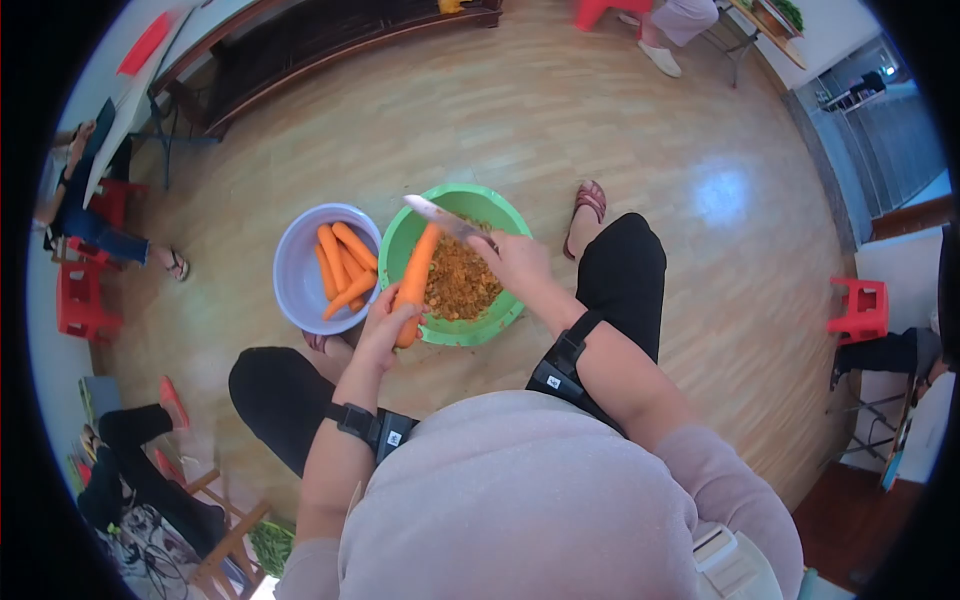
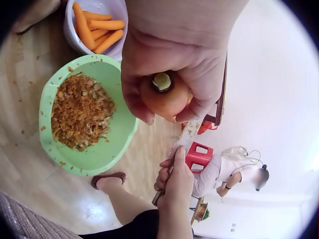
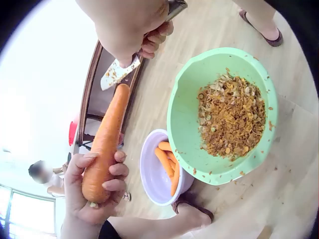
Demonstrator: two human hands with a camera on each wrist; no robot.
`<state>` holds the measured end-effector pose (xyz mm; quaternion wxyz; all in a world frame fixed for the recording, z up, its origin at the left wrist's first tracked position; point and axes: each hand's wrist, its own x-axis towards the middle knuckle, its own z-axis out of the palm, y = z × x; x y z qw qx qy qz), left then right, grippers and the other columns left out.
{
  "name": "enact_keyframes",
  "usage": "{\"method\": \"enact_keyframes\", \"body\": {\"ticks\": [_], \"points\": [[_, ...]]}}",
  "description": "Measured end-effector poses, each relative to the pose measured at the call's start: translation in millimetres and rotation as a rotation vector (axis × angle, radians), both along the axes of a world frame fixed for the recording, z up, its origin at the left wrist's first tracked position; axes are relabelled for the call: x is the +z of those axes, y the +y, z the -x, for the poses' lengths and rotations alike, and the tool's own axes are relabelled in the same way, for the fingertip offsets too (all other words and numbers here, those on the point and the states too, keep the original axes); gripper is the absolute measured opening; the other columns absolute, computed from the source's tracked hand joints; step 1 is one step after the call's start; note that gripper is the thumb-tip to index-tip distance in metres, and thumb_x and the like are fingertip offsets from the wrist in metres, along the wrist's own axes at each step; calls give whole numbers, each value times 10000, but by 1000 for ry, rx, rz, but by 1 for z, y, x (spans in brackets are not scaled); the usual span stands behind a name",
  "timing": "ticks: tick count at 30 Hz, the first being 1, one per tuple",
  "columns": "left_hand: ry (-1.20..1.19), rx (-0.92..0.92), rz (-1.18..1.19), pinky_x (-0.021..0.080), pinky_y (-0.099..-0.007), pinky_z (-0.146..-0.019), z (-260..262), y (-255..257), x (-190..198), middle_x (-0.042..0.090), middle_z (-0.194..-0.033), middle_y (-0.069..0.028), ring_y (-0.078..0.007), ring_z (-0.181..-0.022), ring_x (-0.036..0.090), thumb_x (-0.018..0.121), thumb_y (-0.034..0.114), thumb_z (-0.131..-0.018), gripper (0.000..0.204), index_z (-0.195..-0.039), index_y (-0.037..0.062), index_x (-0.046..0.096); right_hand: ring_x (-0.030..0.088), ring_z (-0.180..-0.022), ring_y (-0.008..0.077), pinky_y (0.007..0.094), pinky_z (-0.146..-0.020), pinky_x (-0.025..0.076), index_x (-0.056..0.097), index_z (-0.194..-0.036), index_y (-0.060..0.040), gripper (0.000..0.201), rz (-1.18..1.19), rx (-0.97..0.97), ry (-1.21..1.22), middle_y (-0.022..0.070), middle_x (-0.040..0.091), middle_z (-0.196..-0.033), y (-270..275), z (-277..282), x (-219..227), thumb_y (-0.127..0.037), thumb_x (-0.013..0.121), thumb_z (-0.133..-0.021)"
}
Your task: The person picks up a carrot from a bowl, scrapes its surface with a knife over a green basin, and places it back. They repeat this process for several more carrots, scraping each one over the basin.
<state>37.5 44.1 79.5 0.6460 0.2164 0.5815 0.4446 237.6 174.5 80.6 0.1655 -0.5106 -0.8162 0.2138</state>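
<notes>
My left hand grips the thick stem end of a large orange carrot, whose thin end points away from me. In the right wrist view its fingers wrap round the carrot, which looks smooth and bright. My right hand holds a knife by the handle, thumb laid along it. Carrot bits stick to the wide blade, which is close to the carrot's thin tip. Below both hands sits a green basin with a heap of carrot scrapings.
Left of the basin, a pale purple tub holds several orange carrots. Both vessels stand on the wood-patterned floor between my legs. Red stools and seated people are round the room's edges. Small scraps dot the floor near the basin.
</notes>
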Motion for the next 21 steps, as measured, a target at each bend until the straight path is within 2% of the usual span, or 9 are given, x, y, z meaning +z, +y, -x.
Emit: {"method": "enact_keyframes", "body": {"ticks": [1,3,4,7,9,12,15,17,21], "points": [[-6,14,5,484,-258,-575,-1,0,2,583,-904,-79,-131,-743,571,569,119,-806,398,-1184,46,468,624,-594,338,445,-546,491,665,-808,-85,467,5,14,-6,147,626,-638,-5,3,0,-512,491,-883],[-55,31,15,482,-261,-570,-3,1,5,579,-900,-72,-131,-740,571,578,121,-805,402,-1184,50,466,611,-597,332,418,-522,471,653,-771,-92,432,86,163,144,147,606,-630,-20,13,2,-496,539,-872],[-59,48,6,475,-261,-558,-4,2,3,574,-906,-70,-133,-736,569,600,103,-790,419,-1182,49,463,597,-552,321,403,-495,466,619,-708,-91,417,59,227,81,130,589,-596,-27,18,6,-480,575,-855],[-41,60,11,464,-260,-548,-5,2,-2,569,-910,-74,-133,-729,563,624,73,-767,467,-1200,47,451,608,-544,312,413,-478,471,596,-688,-107,465,-11,353,92,118,595,-582,-39,25,8,-527,509,-866],[-13,77,-3,460,-258,-542,-6,1,2,565,-907,-78,-133,-718,558,624,57,-758,489,-1211,41,442,610,-531,296,403,-465,469,617,-693,-121,460,-36,339,91,112,596,-576,-34,26,1,-536,510,-858],[-8,67,-30,453,-254,-533,-5,1,7,558,-899,-83,-131,-698,548,619,36,-747,523,-1233,33,427,622,-544,293,402,-482,479,658,-747,-119,463,-100,150,24,119,610,-587,-11,20,-23,-536,496,-867],[-30,17,-29,449,-250,-528,-3,-2,3,552,-893,-84,-130,-683,543,611,30,-743,536,-1244,30,419,623,-548,298,404,-494,483,653,-743,-101,471,-41,8,-84,126,610,-588,5,10,-12,-524,494,-875],[-32,4,-35,448,-249,-525,-1,-1,3,550,-892,-83,-130,-678,541,608,28,-742,538,-1245,30,418,622,-558,306,409,-501,483,641,-729,-92,482,-80,14,-30,133,605,-589,1,11,-10,-524,488,-880],[-37,92,2,450,-254,-523,-1,0,1,558,-899,-83,-130,-682,544,616,33,-740,539,-1243,34,423,618,-569,315,419,-504,480,627,-716,-92,498,-17,222,39,130,600,-588,-27,20,4,-540,482,-877]]}}
